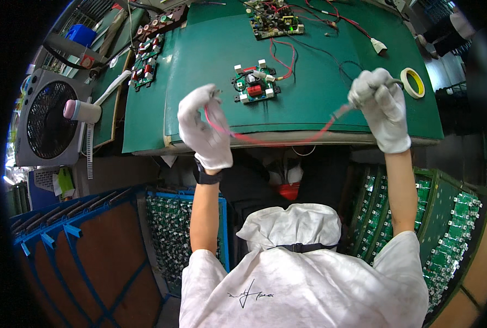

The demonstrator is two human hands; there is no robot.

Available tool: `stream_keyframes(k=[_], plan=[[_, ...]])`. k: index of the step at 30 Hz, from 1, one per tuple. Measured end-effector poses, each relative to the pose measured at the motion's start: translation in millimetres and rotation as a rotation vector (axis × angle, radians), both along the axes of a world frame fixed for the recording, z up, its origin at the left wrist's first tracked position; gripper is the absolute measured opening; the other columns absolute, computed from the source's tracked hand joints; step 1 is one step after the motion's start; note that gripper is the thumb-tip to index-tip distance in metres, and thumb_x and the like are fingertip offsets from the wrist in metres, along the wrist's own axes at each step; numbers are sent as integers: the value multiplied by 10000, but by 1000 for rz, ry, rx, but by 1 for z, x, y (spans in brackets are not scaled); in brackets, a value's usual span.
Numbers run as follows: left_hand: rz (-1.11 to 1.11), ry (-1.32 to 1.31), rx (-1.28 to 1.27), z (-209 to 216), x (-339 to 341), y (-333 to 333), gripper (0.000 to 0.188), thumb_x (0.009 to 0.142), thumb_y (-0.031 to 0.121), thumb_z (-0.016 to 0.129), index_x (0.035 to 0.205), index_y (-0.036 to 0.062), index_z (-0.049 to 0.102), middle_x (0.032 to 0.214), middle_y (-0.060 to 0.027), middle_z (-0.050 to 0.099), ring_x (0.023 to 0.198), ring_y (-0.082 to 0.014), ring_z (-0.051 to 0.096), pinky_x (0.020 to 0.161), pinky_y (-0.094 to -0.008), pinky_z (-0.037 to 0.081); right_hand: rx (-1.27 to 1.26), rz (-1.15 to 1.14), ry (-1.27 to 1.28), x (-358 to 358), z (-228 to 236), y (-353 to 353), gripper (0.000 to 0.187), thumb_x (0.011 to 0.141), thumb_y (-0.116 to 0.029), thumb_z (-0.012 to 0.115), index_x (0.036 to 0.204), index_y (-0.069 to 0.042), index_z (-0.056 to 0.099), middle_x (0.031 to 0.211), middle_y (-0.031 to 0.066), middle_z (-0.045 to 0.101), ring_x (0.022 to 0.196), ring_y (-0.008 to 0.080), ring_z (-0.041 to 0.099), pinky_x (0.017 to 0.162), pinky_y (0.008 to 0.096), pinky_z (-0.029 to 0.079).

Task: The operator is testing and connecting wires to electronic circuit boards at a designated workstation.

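The left hand (204, 127) and right hand (381, 106) both pinch a red wire (271, 143) — it sags side to side across mid-frame, below a small green board (254, 87) that sits nearer the left hand.

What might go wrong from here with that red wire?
The sagging red wire, held between the white-gloved left hand and white-gloved right hand, might snag on the front edge of the green-topped table, which it crosses in this view. A forward sweep could tug the thin red leads on the small green circuit board. The right hand might bump the yellow-and-white tape roll beside it.
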State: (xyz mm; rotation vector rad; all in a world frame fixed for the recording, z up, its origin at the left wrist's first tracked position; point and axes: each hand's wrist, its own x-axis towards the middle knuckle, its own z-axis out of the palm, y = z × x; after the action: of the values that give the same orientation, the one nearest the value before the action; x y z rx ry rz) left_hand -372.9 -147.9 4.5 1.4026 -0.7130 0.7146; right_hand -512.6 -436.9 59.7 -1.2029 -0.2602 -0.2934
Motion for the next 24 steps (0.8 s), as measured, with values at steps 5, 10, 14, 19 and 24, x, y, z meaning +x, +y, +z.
stream_keyframes(k=[5,10,14,19,24], plan=[[-165,468,193,-5,43,23,166,1006,45,675,1156,-26,673,1043,-79,755,925,-114,707,843,-245,557,-210,-395,126,48,-20,16,293,983,-298,752,1094,-31,706,972,92,744,853,153,680,796,301,537],[-346,584,314,-23,55,20,191,1008,45,676,1179,-41,682,1076,-79,762,933,-89,695,856,-231,548,-264,-455,228,87,-48,3,351,974,-382,748,1082,-48,725,925,71,748,849,147,698,840,305,551],[-335,522,341,-31,56,17,195,1000,55,693,1175,-31,701,1020,-44,758,860,-43,652,782,-208,533,-350,-451,272,101,-60,6,338,968,-385,753,1065,-61,737,922,62,747,849,137,700,843,298,546],[-274,409,407,-28,63,13,188,993,37,687,1171,-17,710,964,-20,747,784,-21,609,692,-191,507,-376,-438,270,106,-65,4,350,969,-395,751,1071,-61,738,923,56,748,849,132,703,826,288,531],[-273,393,364,-31,63,9,179,995,37,679,1163,-12,716,966,-10,745,772,-21,613,682,-192,504,-372,-445,278,107,-74,6,358,969,-404,751,1065,-60,738,913,55,750,836,127,701,812,276,520]])
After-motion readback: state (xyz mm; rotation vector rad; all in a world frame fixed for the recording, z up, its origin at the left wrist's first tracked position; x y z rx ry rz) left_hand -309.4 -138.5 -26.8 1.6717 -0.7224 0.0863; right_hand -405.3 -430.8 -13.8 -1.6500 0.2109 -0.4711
